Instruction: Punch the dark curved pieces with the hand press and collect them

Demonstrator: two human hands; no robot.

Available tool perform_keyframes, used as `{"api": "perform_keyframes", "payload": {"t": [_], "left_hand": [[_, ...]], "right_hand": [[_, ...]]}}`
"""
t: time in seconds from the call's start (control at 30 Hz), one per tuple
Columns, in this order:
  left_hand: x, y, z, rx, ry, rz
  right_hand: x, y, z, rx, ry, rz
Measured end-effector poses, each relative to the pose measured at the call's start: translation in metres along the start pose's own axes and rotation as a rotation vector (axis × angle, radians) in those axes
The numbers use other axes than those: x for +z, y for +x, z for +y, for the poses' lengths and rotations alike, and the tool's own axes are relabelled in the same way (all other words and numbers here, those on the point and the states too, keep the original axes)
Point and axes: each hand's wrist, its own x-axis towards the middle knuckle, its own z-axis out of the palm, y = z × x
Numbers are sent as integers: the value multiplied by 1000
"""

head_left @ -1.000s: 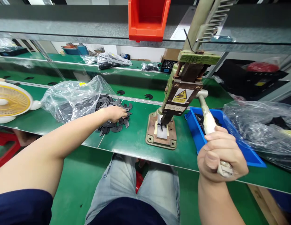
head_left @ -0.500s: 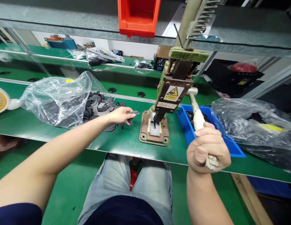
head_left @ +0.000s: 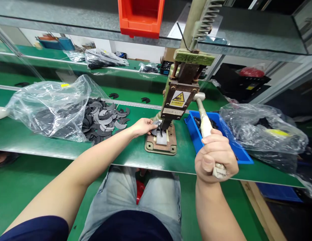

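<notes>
My left hand (head_left: 143,127) pinches a dark grey curved piece (head_left: 154,127) at the left side of the press base (head_left: 149,146), below the press head (head_left: 174,100). A dark piece stands near the light metal plate (head_left: 161,139) on that base. My right hand (head_left: 217,154) is wrapped round the press's lever handle (head_left: 206,125), right of the press and over the blue bin (head_left: 243,152). Left of the press lies a pile of dark curved pieces (head_left: 105,120), partly spilling from a clear plastic bag (head_left: 50,100).
A red-orange bin (head_left: 140,28) hangs at the shelf edge above. Another filled plastic bag (head_left: 266,130) lies right of the blue bin. Two loose dark pieces (head_left: 145,99) lie behind the rail.
My left hand has moved right with the curved piece, from beside the pile to the press base. My right hand still grips the lever. The view has shifted slightly.
</notes>
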Motion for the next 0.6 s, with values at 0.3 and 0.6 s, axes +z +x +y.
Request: {"api": "perform_keyframes", "payload": {"t": [0.3,0.6], "left_hand": [[-4,1,3,15,19,-73],[-6,11,1,-126,46,-113]], "right_hand": [[-1,0,-2,4,-15,-12],[3,0,0,0,-4,34]]}}
